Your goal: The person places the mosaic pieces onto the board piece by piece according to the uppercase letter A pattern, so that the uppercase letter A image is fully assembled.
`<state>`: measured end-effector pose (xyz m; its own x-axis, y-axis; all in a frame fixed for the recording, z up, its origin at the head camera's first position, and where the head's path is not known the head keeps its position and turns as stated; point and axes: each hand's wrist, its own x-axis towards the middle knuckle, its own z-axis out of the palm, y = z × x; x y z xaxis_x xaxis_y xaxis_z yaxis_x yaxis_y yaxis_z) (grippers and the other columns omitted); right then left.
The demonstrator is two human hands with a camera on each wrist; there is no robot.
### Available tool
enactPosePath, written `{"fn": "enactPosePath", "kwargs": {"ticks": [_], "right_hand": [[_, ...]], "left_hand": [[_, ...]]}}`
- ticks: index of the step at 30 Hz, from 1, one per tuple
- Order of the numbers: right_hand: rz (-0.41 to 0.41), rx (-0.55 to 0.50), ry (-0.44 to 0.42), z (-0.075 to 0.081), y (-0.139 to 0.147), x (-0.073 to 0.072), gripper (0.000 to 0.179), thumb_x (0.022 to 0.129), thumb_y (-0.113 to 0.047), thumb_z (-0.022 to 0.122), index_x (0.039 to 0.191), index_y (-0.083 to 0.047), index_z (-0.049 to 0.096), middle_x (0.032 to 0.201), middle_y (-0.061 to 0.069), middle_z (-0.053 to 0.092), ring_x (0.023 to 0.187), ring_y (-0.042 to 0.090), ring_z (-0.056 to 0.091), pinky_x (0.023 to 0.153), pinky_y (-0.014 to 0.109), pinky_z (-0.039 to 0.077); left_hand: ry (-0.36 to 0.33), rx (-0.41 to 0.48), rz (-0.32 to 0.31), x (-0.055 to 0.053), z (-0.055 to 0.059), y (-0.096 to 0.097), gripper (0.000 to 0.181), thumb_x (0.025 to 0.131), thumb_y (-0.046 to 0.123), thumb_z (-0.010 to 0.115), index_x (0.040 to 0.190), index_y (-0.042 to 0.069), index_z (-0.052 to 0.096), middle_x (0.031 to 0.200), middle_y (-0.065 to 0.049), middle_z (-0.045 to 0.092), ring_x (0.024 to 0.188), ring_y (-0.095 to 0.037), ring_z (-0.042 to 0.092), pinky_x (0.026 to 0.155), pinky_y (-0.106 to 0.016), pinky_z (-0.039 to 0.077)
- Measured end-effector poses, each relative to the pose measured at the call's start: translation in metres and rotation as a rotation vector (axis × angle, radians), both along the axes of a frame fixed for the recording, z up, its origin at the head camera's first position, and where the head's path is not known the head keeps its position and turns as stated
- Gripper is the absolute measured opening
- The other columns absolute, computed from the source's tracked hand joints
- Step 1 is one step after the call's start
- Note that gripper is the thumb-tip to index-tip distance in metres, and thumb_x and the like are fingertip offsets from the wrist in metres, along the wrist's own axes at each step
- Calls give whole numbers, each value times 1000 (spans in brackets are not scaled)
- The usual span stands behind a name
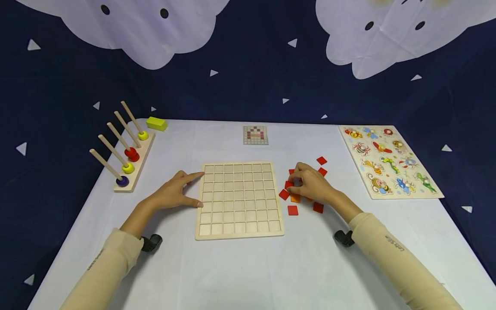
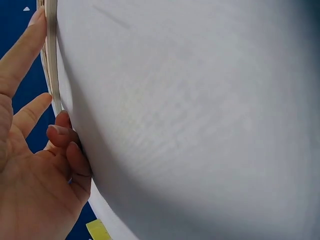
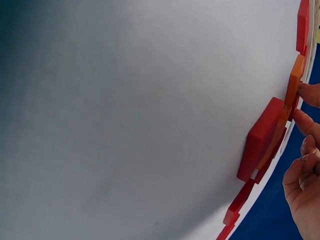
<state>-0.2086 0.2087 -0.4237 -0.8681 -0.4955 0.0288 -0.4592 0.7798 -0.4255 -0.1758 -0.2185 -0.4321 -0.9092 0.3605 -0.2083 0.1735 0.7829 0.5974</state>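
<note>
My left hand (image 1: 172,191) rests its thumb and index finger against the left edge of a wooden grid board (image 1: 239,237). In the left wrist view the hand (image 2: 37,180) has its other fingers loosely bent beside the board's side (image 2: 52,50). To the right of the board, my right hand (image 1: 311,184) reaches down among scattered square tiles, with thumb and index finger at either side of a red tile (image 1: 289,184), pinching it. An orange tile (image 1: 296,198) lies just below. In the right wrist view, fingertips (image 3: 306,120) meet the tiles, partly hidden behind an orange tile (image 3: 295,82).
Loose red tiles (image 1: 292,210) lie around the right hand. A small pattern card (image 1: 255,142) is behind the board. At left stand a peg stacker (image 1: 141,165) with coloured rings and a yellow-green block (image 1: 156,124). An insect puzzle board (image 1: 387,172) lies at right.
</note>
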Motion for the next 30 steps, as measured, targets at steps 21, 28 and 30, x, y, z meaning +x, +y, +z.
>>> {"fn": "enactPosePath", "kwargs": {"ticks": [21,28,30], "right_hand": [[114,-67,54,5,-32,-7,23,80,-21,83,96,-6,77,90,2,52,86,17,49,77,35,44],[169,-63,75,10,-56,-11,22,81,-21,81,96,-4,77,90,3,51,87,17,49,79,34,46],[176,-68,71,11,-63,-13,22,82,-21,81,96,-5,77,90,3,52,85,17,49,76,33,45]], "left_hand": [[-18,8,11,-1,-2,0,101,70,47,87,154,18,38,107,-13,45,90,-24,45,77,-37,39],[-42,10,12,-1,2,2,102,70,45,88,154,19,36,107,-12,44,92,-24,45,80,-39,39],[-52,16,9,-1,3,2,103,70,44,88,154,18,35,107,-13,43,93,-25,45,81,-41,39]]}}
